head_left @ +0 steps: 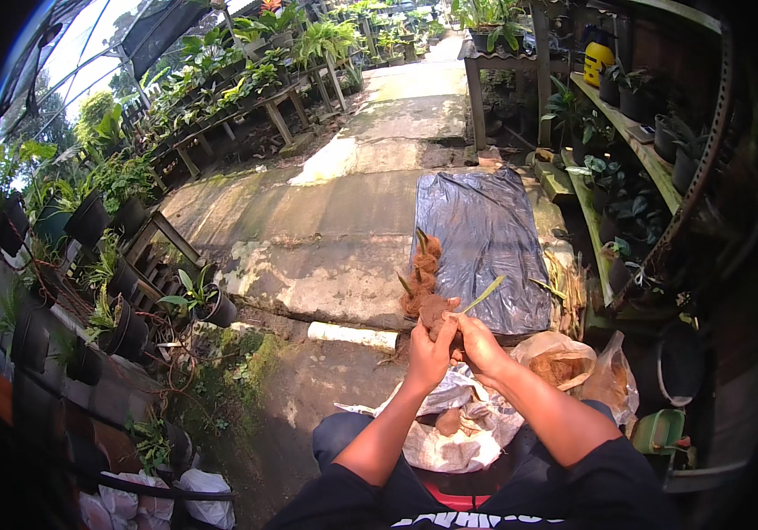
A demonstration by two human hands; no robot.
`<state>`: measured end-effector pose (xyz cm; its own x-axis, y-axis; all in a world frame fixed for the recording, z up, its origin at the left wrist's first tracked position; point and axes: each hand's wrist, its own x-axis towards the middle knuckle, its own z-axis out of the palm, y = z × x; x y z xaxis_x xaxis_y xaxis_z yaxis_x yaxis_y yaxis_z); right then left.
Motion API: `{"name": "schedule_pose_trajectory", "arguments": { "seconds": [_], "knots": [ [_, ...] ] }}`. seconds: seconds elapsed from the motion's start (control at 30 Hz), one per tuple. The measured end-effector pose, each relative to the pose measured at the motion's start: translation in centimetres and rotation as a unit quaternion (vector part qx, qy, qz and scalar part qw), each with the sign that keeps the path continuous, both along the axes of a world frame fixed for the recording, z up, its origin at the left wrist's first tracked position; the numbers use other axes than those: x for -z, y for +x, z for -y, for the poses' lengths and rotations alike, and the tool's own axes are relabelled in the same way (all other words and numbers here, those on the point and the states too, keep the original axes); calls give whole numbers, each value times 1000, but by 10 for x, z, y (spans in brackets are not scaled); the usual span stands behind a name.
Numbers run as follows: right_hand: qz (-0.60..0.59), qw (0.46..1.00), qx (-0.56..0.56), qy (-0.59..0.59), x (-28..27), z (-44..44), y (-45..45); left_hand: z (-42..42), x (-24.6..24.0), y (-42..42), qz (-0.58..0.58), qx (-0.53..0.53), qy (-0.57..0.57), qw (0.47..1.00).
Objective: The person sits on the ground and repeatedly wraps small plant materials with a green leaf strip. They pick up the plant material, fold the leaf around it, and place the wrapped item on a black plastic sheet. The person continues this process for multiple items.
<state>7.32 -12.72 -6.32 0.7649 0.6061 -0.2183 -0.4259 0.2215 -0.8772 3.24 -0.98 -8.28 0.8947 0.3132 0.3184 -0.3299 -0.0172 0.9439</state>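
Note:
My left hand point(431, 352) and my right hand point(478, 346) meet in front of me, both closed around a brown clump of soil point(436, 317). A narrow green leaf point(485, 295) sticks out up and to the right from between my hands. Just beyond them, several fibre-wrapped balls point(426, 264) with short green shoots stand in a row along the left edge of a black plastic sheet point(485, 232). On my lap lies a white woven sack point(448, 450) with a brown lump point(448, 422) on it. The roots, if any, are hidden by my fingers.
A clear plastic bag point(554, 358) of brown fibre stands to the right, near a green plastic container point(659, 430). A white pipe point(352, 336) lies on the ground at left. Potted plants point(216, 305) line the left side; wooden shelves point(644, 149) hold pots and a yellow sprayer point(597, 61).

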Motion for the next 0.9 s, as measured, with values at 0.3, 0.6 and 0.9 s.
{"name": "schedule_pose_trajectory", "arguments": {
  "seconds": [0.3,0.6,0.9],
  "knots": [
    [251,950,30,-182,29,-26,-9,4,9,-2,37,-141,73,987],
    [147,973,63,-165,12,-25,-16,0,5,0,2,-95,8,995],
    [-45,993,84,-65,15,-20,-18,1,-11,4,-51,120,-133,982]
  ]
}}
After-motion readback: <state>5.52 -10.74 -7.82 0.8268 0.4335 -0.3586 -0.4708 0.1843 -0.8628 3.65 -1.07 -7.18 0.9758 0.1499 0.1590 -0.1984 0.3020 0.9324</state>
